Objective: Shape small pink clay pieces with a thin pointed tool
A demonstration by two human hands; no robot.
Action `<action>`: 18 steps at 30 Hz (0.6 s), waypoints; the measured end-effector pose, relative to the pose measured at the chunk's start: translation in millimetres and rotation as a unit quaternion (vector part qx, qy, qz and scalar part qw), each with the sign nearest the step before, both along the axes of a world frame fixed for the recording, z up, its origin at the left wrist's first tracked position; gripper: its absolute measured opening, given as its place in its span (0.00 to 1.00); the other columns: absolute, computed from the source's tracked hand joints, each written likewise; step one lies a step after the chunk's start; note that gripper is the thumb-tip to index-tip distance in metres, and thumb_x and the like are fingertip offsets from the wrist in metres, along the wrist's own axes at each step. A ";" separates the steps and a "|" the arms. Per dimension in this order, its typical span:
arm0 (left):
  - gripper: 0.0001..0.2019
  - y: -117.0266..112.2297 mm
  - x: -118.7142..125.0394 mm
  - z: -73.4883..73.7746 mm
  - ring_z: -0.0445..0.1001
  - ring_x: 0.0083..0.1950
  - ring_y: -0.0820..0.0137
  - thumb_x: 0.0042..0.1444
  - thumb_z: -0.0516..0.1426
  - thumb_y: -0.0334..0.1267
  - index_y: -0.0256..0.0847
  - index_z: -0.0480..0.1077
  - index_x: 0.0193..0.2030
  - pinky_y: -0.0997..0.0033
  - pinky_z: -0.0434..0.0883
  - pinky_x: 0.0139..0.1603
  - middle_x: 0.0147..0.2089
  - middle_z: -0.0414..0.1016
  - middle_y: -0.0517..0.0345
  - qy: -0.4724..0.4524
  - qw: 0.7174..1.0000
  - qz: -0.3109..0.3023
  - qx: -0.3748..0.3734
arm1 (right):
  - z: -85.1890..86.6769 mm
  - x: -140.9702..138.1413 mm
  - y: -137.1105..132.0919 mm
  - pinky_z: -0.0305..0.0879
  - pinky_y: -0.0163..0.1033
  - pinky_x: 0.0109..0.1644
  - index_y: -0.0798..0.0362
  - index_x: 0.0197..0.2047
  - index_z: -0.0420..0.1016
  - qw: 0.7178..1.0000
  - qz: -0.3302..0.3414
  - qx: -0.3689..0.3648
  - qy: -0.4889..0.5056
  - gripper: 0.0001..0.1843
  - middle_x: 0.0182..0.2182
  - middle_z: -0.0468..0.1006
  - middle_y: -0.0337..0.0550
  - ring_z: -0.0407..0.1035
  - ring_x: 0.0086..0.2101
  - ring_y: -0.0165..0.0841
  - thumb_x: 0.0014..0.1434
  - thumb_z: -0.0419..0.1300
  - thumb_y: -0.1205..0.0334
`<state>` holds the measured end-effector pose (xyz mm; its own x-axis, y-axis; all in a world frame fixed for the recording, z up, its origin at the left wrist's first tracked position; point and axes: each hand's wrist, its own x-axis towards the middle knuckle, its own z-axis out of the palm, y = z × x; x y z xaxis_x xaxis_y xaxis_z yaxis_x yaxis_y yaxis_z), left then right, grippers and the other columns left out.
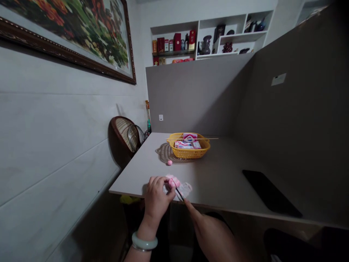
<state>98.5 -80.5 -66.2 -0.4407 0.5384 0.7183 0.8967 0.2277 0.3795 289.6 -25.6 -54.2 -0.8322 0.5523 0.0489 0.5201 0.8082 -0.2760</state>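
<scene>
My left hand (156, 194), with a pale green bangle (144, 242) on its wrist, grips a soft pink lump (172, 181) at the table's near edge. A crumpled transparent plastic sheet (184, 189) sticks out beside the lump. My right hand (208, 233) pinches a thin black tool (179, 194), and its tip meets the lump. Farther up the table, a small pink ball (169, 162) lies apart from both hands, just in front of a yellow plastic basket (189, 153).
The basket holds pink-and-white boxes, with a long wooden skewer across it, and stands on a round woven mat. A black tablet or phone lies at the table's right. Grey partitions and a wall bound the table, and a round woven object stands at the far left corner.
</scene>
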 end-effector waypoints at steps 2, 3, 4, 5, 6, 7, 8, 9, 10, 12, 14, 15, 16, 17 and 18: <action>0.03 1.1 -0.4 -0.3 0.74 0.44 0.60 0.55 0.61 0.35 0.42 0.72 0.37 0.61 0.72 0.45 0.38 0.78 0.55 0.002 1.000 0.002 0.004 | 6.8 -13.6 1.5 0.72 0.35 0.39 0.47 0.69 0.64 0.999 -0.002 0.021 0.030 0.31 0.38 0.85 0.48 0.80 0.36 0.37 0.65 0.48 0.74; 0.03 1.5 -1.1 -1.0 0.74 0.44 0.60 0.55 0.61 0.35 0.42 0.72 0.37 0.61 0.72 0.45 0.38 0.78 0.55 0.002 1.000 0.003 0.004 | 10.4 -23.3 2.4 0.72 0.38 0.42 0.47 0.67 0.67 0.998 -0.002 0.034 0.047 0.27 0.42 0.83 0.48 0.79 0.39 0.37 0.67 0.50 0.71; 0.03 1.9 -2.0 -2.0 0.73 0.45 0.60 0.55 0.61 0.35 0.42 0.72 0.38 0.61 0.72 0.46 0.39 0.78 0.55 0.002 1.000 0.002 0.002 | 13.8 -33.5 3.3 0.72 0.41 0.45 0.48 0.64 0.69 0.998 -0.005 0.041 0.055 0.22 0.46 0.81 0.49 0.77 0.41 0.37 0.69 0.53 0.67; 0.04 2.1 -3.0 -3.0 0.73 0.45 0.60 0.56 0.61 0.35 0.41 0.72 0.38 0.60 0.72 0.46 0.39 0.78 0.54 0.002 1.000 0.001 0.000 | 16.4 -42.9 4.0 0.73 0.45 0.47 0.49 0.61 0.70 0.997 -0.005 0.043 0.059 0.19 0.50 0.78 0.49 0.76 0.44 0.38 0.69 0.56 0.61; 0.05 2.0 -4.0 -3.9 0.73 0.46 0.60 0.56 0.61 0.35 0.41 0.72 0.39 0.60 0.72 0.47 0.40 0.78 0.54 0.002 1.000 -0.001 -0.001 | 18.3 -50.4 4.5 0.72 0.48 0.48 0.50 0.59 0.71 0.997 -0.007 0.042 0.060 0.18 0.53 0.76 0.49 0.74 0.46 0.39 0.68 0.59 0.58; 0.05 1.6 -4.8 -4.7 0.73 0.46 0.59 0.55 0.61 0.35 0.41 0.72 0.39 0.60 0.72 0.47 0.40 0.78 0.53 0.002 1.000 -0.003 -0.001 | 19.1 -55.1 4.6 0.72 0.50 0.49 0.51 0.58 0.71 0.997 -0.007 0.040 0.059 0.19 0.54 0.74 0.48 0.73 0.47 0.39 0.67 0.61 0.55; 0.05 1.0 -5.4 -5.1 0.73 0.46 0.59 0.55 0.61 0.35 0.41 0.72 0.40 0.59 0.72 0.47 0.40 0.78 0.53 0.002 1.000 -0.005 -0.002 | 19.0 -56.5 4.2 0.72 0.51 0.49 0.51 0.58 0.70 0.998 -0.008 0.038 0.057 0.20 0.55 0.73 0.48 0.73 0.47 0.39 0.66 0.61 0.53; 0.06 0.3 -5.5 -5.2 0.73 0.46 0.59 0.55 0.61 0.35 0.41 0.72 0.40 0.59 0.72 0.47 0.40 0.78 0.53 0.002 1.000 -0.010 -0.002 | 18.1 -54.3 3.3 0.73 0.50 0.48 0.51 0.59 0.70 0.998 -0.008 0.036 0.053 0.20 0.54 0.74 0.48 0.73 0.46 0.39 0.66 0.61 0.55; 0.05 -0.4 -5.3 -5.0 0.73 0.46 0.59 0.56 0.61 0.35 0.41 0.72 0.40 0.59 0.72 0.47 0.40 0.78 0.54 0.000 1.000 -0.015 -0.002 | 16.7 -49.1 2.0 0.73 0.47 0.46 0.51 0.61 0.69 0.998 -0.009 0.034 0.049 0.20 0.52 0.76 0.48 0.75 0.44 0.38 0.67 0.59 0.58; 0.04 -1.6 -4.1 -3.8 0.73 0.45 0.60 0.56 0.61 0.35 0.42 0.72 0.38 0.60 0.71 0.46 0.39 0.78 0.55 -0.004 1.000 -0.027 -0.004 | 13.0 -32.3 -1.1 0.73 0.40 0.41 0.50 0.67 0.64 0.999 -0.009 0.025 0.024 0.26 0.45 0.81 0.49 0.78 0.38 0.37 0.68 0.53 0.69; 0.04 -2.1 -2.6 -2.3 0.73 0.44 0.61 0.55 0.61 0.34 0.42 0.72 0.38 0.61 0.71 0.45 0.38 0.78 0.55 -0.006 0.999 -0.032 -0.003 | 9.7 -13.6 -3.6 0.72 0.36 0.38 0.50 0.73 0.55 1.000 -0.002 0.003 -0.028 0.36 0.39 0.84 0.49 0.80 0.35 0.37 0.64 0.46 0.77; 0.04 -2.0 -2.1 -1.8 0.73 0.44 0.61 0.55 0.61 0.34 0.42 0.72 0.38 0.61 0.71 0.45 0.38 0.78 0.56 -0.006 1.000 -0.030 -0.001 | 8.3 -5.8 -4.3 0.72 0.36 0.37 0.49 0.74 0.52 0.999 0.001 -0.009 -0.051 0.39 0.37 0.85 0.49 0.80 0.35 0.38 0.62 0.44 0.79; 0.04 -1.8 -1.7 -1.4 0.73 0.44 0.61 0.54 0.61 0.34 0.42 0.72 0.38 0.61 0.71 0.45 0.38 0.78 0.55 -0.005 1.000 -0.026 0.001 | 6.8 0.0 -4.5 0.72 0.35 0.36 0.49 0.75 0.50 0.998 0.004 -0.018 -0.068 0.40 0.37 0.85 0.49 0.80 0.35 0.38 0.62 0.44 0.79; 0.04 -1.4 -1.4 -1.1 0.73 0.44 0.61 0.54 0.61 0.34 0.42 0.72 0.38 0.61 0.71 0.45 0.38 0.78 0.55 -0.003 1.000 -0.022 0.003 | 5.2 3.6 -4.2 0.71 0.35 0.36 0.49 0.75 0.50 0.997 0.007 -0.021 -0.071 0.39 0.37 0.85 0.49 0.81 0.35 0.38 0.61 0.44 0.78; 0.04 -1.0 -1.3 -1.0 0.73 0.44 0.61 0.55 0.61 0.34 0.42 0.72 0.38 0.61 0.71 0.45 0.38 0.78 0.55 -0.002 1.000 -0.018 0.004 | 3.6 4.7 -3.2 0.71 0.34 0.35 0.48 0.74 0.53 0.998 0.009 -0.011 -0.055 0.39 0.38 0.85 0.49 0.81 0.35 0.38 0.62 0.44 0.77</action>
<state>97.2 -81.6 -67.3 -0.4229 0.5484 0.7214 0.9033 0.1915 0.3839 294.3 -28.9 -50.7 -0.8412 0.5379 -0.0548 0.5343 0.8115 -0.2364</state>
